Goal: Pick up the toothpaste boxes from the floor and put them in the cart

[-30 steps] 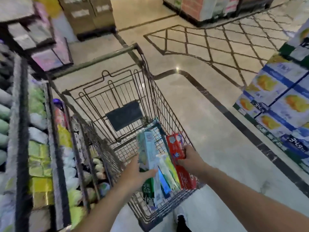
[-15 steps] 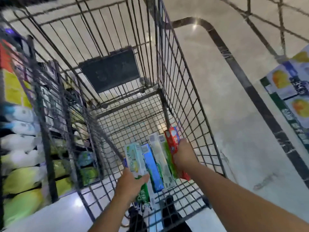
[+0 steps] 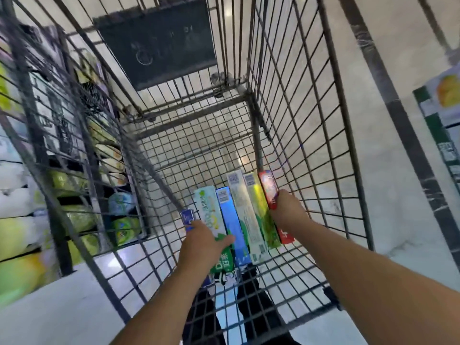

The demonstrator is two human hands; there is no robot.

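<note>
A: Six toothpaste boxes (image 3: 240,215) side by side, low inside the cart (image 3: 293,125), toward 6 o'clock?

B: Yes. Left hand (image 3: 202,241) is gripping the 9 o'clock end, thumb across the green box (image 3: 211,212); right hand (image 3: 288,211) is clamping the red box (image 3: 270,189) at 3 o'clock.

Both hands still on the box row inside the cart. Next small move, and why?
Probably lower the row the last bit onto the cart floor and let go. The toothpaste boxes are already inside the basket, low near the wire bottom, pressed side by side between the left hand and right hand. Whether they already touch the mesh cannot be told.
</note>
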